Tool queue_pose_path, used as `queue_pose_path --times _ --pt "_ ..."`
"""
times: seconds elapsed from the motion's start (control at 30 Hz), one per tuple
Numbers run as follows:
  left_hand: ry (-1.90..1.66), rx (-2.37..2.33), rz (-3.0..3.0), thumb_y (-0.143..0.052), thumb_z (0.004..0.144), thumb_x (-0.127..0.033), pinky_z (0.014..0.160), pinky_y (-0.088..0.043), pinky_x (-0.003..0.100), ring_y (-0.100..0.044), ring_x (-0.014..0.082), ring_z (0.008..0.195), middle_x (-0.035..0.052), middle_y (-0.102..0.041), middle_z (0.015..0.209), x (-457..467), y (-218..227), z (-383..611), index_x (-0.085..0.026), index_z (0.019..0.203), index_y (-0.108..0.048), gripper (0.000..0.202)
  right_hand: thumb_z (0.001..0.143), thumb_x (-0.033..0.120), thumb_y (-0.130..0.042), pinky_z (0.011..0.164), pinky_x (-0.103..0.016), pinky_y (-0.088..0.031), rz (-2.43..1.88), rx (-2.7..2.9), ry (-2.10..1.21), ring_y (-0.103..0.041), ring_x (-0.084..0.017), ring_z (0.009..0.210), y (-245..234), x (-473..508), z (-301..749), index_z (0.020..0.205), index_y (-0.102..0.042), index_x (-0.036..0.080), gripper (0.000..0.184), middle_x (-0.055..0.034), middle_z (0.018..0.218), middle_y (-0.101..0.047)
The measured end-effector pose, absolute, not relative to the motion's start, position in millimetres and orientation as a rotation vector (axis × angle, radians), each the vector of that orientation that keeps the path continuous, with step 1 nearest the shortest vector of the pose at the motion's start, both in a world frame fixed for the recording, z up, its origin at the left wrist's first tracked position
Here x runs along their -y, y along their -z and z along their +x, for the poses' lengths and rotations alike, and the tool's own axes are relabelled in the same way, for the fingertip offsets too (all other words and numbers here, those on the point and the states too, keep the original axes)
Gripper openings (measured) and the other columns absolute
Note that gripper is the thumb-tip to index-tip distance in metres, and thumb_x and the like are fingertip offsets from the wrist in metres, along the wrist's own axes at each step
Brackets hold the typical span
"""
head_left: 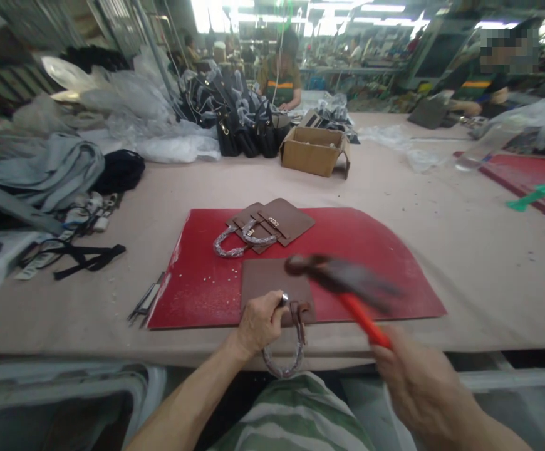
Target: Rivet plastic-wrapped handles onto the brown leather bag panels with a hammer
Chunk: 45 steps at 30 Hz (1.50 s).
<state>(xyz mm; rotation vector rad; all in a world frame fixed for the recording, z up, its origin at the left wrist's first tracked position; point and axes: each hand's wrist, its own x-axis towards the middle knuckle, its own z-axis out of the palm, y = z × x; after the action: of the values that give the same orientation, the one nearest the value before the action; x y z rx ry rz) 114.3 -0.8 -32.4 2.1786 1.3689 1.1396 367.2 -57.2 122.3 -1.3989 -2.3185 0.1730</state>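
My right hand (pixel 416 376) is wrapped round the red handle of a hammer (pixel 338 274). The hammer's head is blurred by motion above the board, to the right of my left hand (pixel 260 322). Between the closed fingers of that left hand, the end of a short shiny metal tool (pixel 284 299) shows; the rest is hidden. It stands over a brown bag panel (pixel 267 275) lying at the front of a red board (pixel 371 250). A plastic-wrapped bag handle (pixel 284 371) hangs from this panel past the table's front edge.
More brown bag panels (pixel 291 219) with wrapped handles lie farther back on the board. Tweezers-like metal tools (pixel 145 300) rest at its left edge. Beyond are a cardboard box (pixel 307 150), black bags (pixel 244 131), and plastic wrapping (pixel 160 138). Two people work across the table.
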Motion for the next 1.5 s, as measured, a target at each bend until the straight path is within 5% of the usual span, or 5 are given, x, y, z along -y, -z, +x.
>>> queue_pose_path --times 0.37,0.73,0.97,1.1,1.5 --pt "-1.140 -1.395 2.206 -0.050 0.089 -0.015 0.062 -0.048 0.028 -0.067 0.0195 0.069 0.0037 -0.067 0.076 1 30 114 -0.021 0.091 -0.056 0.009 0.106 0.033 -0.035 0.040 -0.031 -0.020 -1.250 2.426 -0.102 -0.040 -0.013 0.032 -118 53 361 0.080 -0.043 0.027 0.028 0.0068 0.047 -0.049" --pt "-1.154 -1.327 2.136 -0.053 0.090 -0.017 0.071 -0.053 0.028 -0.069 0.0187 0.077 0.0048 -0.069 0.082 -1 32 110 -0.020 0.096 -0.058 0.009 0.101 0.041 -0.032 0.050 -0.029 -0.021 -1.895 2.227 -0.192 -0.052 -0.019 0.046 -44 16 388 0.077 -0.043 0.024 0.031 0.0015 0.053 -0.051" --pt "-1.128 -1.337 2.086 -0.054 0.091 -0.018 0.071 -0.053 0.028 -0.067 0.0178 0.075 0.0039 -0.068 0.081 1 29 108 -0.020 0.093 -0.059 0.006 0.096 0.028 -0.044 0.079 -0.038 -0.044 -1.793 2.254 0.161 -0.061 -0.030 0.099 -21 -9 364 0.109 -0.059 0.012 0.026 -0.0193 0.111 -0.064" --pt "-1.094 -1.332 2.072 -0.053 0.091 -0.019 0.075 -0.054 0.028 -0.069 0.0185 0.080 0.0052 -0.070 0.085 2 28 109 -0.020 0.095 -0.061 0.009 0.092 0.035 -0.055 0.109 -0.052 -0.034 -1.430 2.396 -0.057 -0.042 -0.036 0.134 -11 -1 317 0.135 -0.053 0.010 0.049 -0.0216 0.145 -0.049" --pt "-1.408 -1.677 1.132 -0.063 0.086 -0.041 0.071 -0.059 0.031 -0.073 0.0198 0.074 0.0046 -0.074 0.083 -9 22 40 -0.017 0.099 -0.063 0.027 0.078 0.006 -0.052 0.120 -0.057 -0.023 -1.481 2.471 -0.244 -0.026 -0.037 0.147 25 15 284 0.145 -0.046 0.008 0.067 -0.0186 0.156 -0.038"
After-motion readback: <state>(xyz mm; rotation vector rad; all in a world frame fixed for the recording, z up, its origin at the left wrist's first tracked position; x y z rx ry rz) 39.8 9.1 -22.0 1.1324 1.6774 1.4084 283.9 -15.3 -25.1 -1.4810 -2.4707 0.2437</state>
